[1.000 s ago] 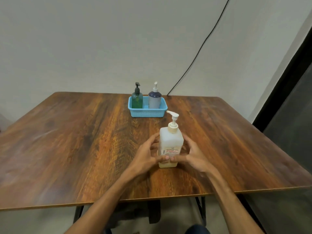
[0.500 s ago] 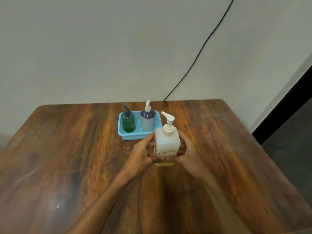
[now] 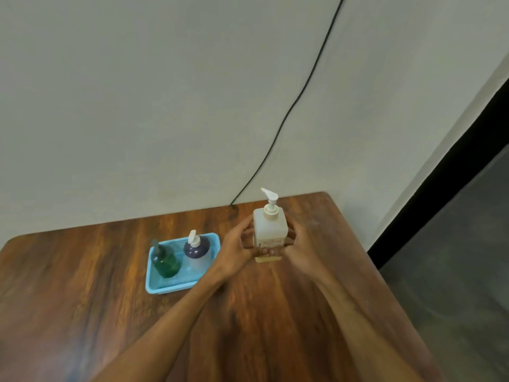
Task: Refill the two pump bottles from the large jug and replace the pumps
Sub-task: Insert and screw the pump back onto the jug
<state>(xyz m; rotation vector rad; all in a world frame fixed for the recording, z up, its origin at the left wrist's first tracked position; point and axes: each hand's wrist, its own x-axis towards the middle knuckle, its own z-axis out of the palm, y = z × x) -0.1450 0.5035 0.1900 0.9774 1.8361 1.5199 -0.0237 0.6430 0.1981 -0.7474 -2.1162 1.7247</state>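
The large jug (image 3: pixel 270 227) is a white square bottle with a cream pump on top, upright near the table's far right. My left hand (image 3: pixel 238 250) and my right hand (image 3: pixel 298 249) grip its lower sides, fingers curled round the front. To its left a light blue basket (image 3: pixel 150 274) holds two pump bottles: a green bottle (image 3: pixel 165 261) with a dark pump and a clear bottle (image 3: pixel 197 253) with a dark blue shoulder and white pump. Both pumps are on.
The wooden table (image 3: pixel 82 299) ends just right of the jug, with grey floor (image 3: pixel 454 271) beyond its right edge. A black cable (image 3: pixel 292 106) runs down the pale wall to the table's back edge.
Both hands carried the large jug away from me and to the right, so it now stands beside the basket rather than in front of it. The camera moved closer and tilted down.
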